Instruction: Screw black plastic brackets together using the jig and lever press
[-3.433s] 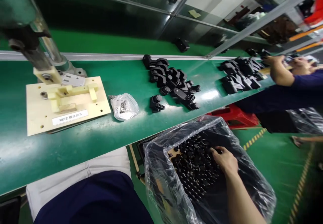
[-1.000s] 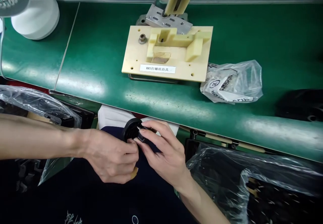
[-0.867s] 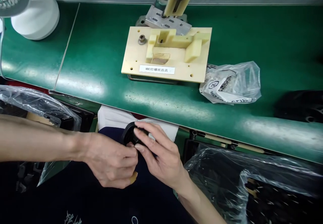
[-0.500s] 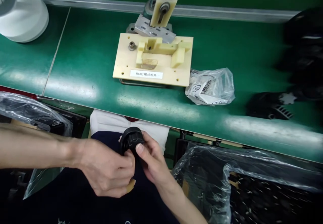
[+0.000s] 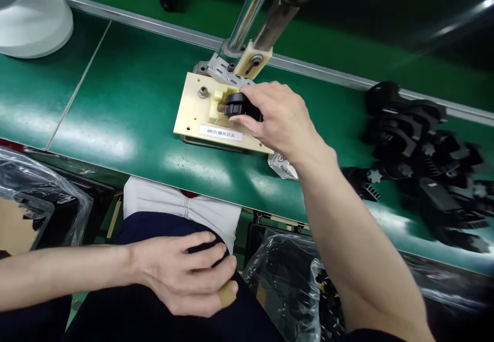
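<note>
My right hand [image 5: 276, 118] grips a round black plastic part [image 5: 237, 104] by its right side. That part sits at the yellow blocks of a cream-coloured fixture plate [image 5: 189, 110], which carries a white printed label [image 5: 221, 132]. My hand covers the plate's right half. Over my lap, my left hand [image 5: 189, 272] hangs with its fingers loosely spread and nothing in it; one fingertip wears a tan wrap [image 5: 227, 294]. Behind the plate stands a metal post [image 5: 252, 10] with a slotted cream block [image 5: 253, 60] above the fixture.
Several black parts [image 5: 417, 141] lie piled on the green bench [image 5: 146, 100] at right. A printed plastic bag [image 5: 283, 166] is partly hidden under my right arm. Plastic-lined bins [image 5: 278, 265] stand below the bench edge on both sides. A white round base [image 5: 42, 23] stands far left.
My right hand has carried the black part from over my lap up to the fixture. My left hand has let go of it and its fingers have opened.
</note>
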`<state>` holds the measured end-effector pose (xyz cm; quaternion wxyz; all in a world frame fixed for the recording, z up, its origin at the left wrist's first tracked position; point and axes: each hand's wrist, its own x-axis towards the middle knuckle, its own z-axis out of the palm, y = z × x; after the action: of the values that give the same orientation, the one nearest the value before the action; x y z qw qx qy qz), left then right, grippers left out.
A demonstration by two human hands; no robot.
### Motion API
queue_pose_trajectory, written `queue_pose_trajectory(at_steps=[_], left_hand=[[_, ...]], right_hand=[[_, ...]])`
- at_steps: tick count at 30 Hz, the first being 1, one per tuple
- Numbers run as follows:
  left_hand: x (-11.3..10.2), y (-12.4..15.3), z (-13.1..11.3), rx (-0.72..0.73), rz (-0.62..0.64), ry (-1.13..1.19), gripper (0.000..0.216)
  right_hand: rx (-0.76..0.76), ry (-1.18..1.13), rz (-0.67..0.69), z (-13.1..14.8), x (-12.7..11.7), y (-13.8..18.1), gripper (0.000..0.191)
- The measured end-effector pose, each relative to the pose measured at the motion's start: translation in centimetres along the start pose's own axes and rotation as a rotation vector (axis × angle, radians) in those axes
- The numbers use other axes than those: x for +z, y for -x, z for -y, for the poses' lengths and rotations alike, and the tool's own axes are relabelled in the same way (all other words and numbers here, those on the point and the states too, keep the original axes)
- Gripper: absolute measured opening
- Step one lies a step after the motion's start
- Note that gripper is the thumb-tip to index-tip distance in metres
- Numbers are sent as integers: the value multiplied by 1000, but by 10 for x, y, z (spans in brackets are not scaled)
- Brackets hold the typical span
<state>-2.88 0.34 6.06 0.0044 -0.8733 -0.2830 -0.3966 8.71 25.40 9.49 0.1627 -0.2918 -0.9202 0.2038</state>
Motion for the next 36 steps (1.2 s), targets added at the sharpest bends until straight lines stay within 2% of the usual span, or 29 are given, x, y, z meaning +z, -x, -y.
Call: queue_pose_trajectory(at_steps=[3, 7, 11, 13, 15, 18, 20, 25, 29, 31, 36], left_hand=[[3, 20, -10, -169, 57, -42, 19], [10, 45, -21, -389, 77, -115, 26], [15, 58, -12, -527, 27, -173, 33], [13, 60, 2, -565, -7, -200, 35], [10, 59, 21, -584, -56, -232, 40], [7, 53, 48, -573, -105, -282, 47], [9, 46, 59, -544, -95, -300, 48], [18, 34, 58, -498, -43, -280, 51], [18, 38, 51, -512, -4, -298, 53], [16, 40, 51, -518, 11, -320, 54], [17, 36, 53, -514, 54, -323, 53]], right_hand=[[-11, 168, 23, -8, 15, -13, 43], [8, 239, -142, -8, 33, 6, 37], [70, 199, -428, -2, 18, 53, 24], [159, 222, -505, -7, 3, 79, 17], [287, 251, -433, -20, -11, 100, 16], [447, 237, -126, -45, -15, 114, 12], [490, 210, -4, -58, -10, 115, 10], [507, 102, -5, -63, -3, 114, 9], [585, -112, -194, -56, -5, 127, 14], [598, -155, -226, -57, -3, 129, 16], [531, 68, -37, -60, 4, 119, 8]])
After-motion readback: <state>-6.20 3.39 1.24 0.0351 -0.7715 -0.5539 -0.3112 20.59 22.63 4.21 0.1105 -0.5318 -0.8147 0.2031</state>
